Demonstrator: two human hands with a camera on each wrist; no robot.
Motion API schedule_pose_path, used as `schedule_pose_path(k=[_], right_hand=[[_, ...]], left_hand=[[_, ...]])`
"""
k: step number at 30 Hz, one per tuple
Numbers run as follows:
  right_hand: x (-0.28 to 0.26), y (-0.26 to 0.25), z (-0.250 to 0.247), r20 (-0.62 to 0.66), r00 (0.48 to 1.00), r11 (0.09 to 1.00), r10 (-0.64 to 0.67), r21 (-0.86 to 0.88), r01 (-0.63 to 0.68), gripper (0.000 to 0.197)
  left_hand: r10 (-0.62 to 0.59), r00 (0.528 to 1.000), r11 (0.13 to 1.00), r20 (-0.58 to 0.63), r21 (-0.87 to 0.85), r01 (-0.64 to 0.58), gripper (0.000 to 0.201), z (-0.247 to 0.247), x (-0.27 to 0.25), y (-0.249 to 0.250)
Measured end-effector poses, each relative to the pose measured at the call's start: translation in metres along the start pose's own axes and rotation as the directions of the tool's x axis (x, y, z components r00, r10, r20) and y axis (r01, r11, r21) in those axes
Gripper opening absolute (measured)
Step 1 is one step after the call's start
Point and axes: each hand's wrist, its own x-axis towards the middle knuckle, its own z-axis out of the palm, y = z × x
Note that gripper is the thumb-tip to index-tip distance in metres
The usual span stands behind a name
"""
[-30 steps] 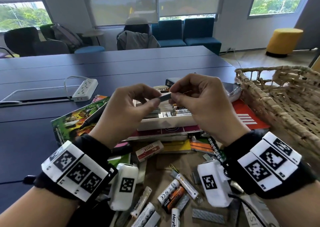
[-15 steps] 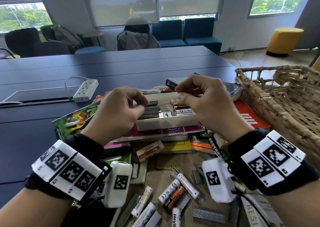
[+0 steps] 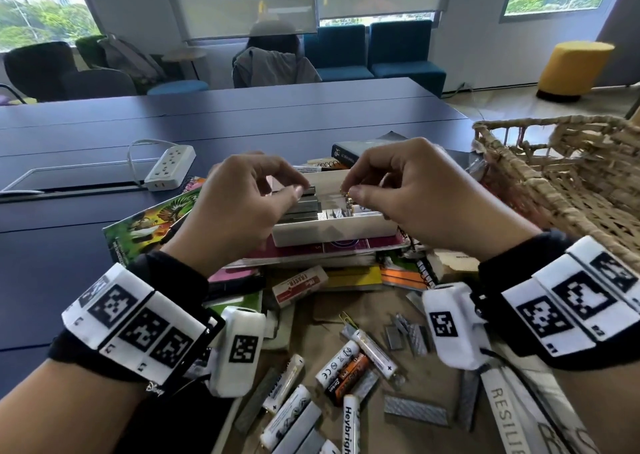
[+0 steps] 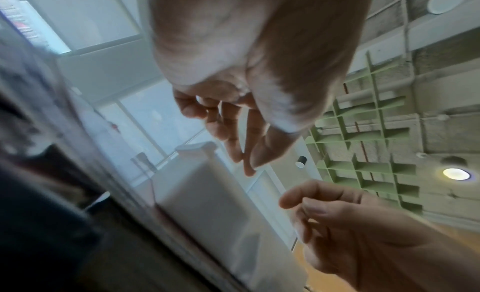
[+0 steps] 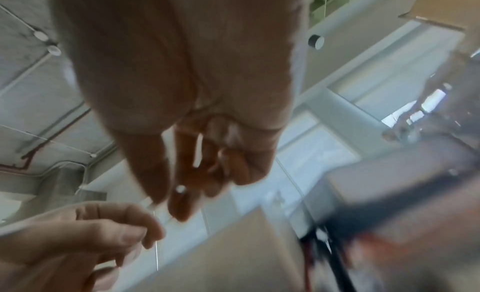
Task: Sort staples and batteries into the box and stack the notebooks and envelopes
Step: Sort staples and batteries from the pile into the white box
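A white divided box (image 3: 332, 235) sits on a pile of notebooks (image 3: 145, 225). Its left compartment holds stacked grey staple strips (image 3: 301, 207), and its right one holds batteries (image 3: 363, 209). My left hand (image 3: 299, 190) hovers over the staple side, thumb and forefinger pinching the end of the top strip. My right hand (image 3: 349, 195) is curled over the battery side and pinches a battery's tip; the right wrist view shows a small round end (image 5: 180, 188) between thumb and finger. Loose batteries (image 3: 346, 367) and staple strips (image 3: 415, 410) lie on a brown envelope (image 3: 346, 304) near me.
A wicker basket (image 3: 571, 176) stands at the right, close to my right wrist. A white power strip (image 3: 169, 166) lies on the dark table at the left. An eraser (image 3: 299, 285) sits in front of the notebook pile. A seated person is behind the table's far side.
Both hands held one staple strip above the box a second ago. The left hand has lowered it onto the staple stack. The right hand has let go and moved to the batteries.
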Motion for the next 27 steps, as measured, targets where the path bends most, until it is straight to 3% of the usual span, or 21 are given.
schedule_pose_path(k=[3, 5, 7, 9, 11, 13, 14, 21, 27], right_hand=[[-0.004, -0.010, -0.015, 0.273, 0.962, 0.994, -0.005, -0.107, 0.036, 0.006], [-0.008, -0.012, -0.020, 0.438, 0.898, 0.968, 0.055, -0.243, 0.059, 0.010], [-0.012, -0.012, -0.020, 0.523, 0.841, 0.934, 0.140, -0.352, 0.063, 0.012], [-0.015, -0.012, -0.016, 0.561, 0.800, 0.916, 0.212, -0.400, 0.037, 0.015], [-0.015, -0.012, -0.012, 0.572, 0.779, 0.906, 0.256, -0.424, 0.013, 0.014], [-0.016, -0.015, -0.008, 0.582, 0.761, 0.897, 0.288, -0.443, 0.000, 0.015], [-0.017, -0.016, -0.006, 0.583, 0.753, 0.889, 0.305, -0.458, -0.005, 0.017], [-0.022, -0.026, 0.008, 0.610, 0.683, 0.804, 0.402, -0.592, 0.056, 0.031], [-0.024, -0.027, 0.011, 0.621, 0.686, 0.774, 0.380, -0.619, 0.131, 0.022]], left_hand=[[0.058, 0.997, 0.997, 0.059, -0.058, -0.055, 0.010, 0.000, -0.006, 0.014], [0.109, 0.976, 0.988, 0.186, -0.124, -0.087, 0.010, -0.001, -0.010, 0.025], [0.156, 0.929, 0.982, 0.335, -0.158, -0.108, 0.009, -0.001, -0.014, 0.034], [0.154, 0.845, 0.985, 0.513, -0.143, -0.092, 0.008, 0.002, -0.015, 0.037], [0.123, 0.708, 0.992, 0.696, -0.084, -0.090, 0.010, 0.004, -0.016, 0.038], [0.088, 0.599, 0.995, 0.796, -0.042, -0.090, 0.015, 0.006, -0.016, 0.036], [0.060, 0.576, 0.997, 0.816, -0.026, -0.067, 0.017, 0.006, -0.016, 0.035], [0.044, 0.591, 0.998, 0.806, -0.006, -0.066, 0.016, 0.008, -0.014, 0.026], [0.052, 0.589, 0.997, 0.806, -0.004, -0.083, 0.016, 0.010, -0.014, 0.024]])
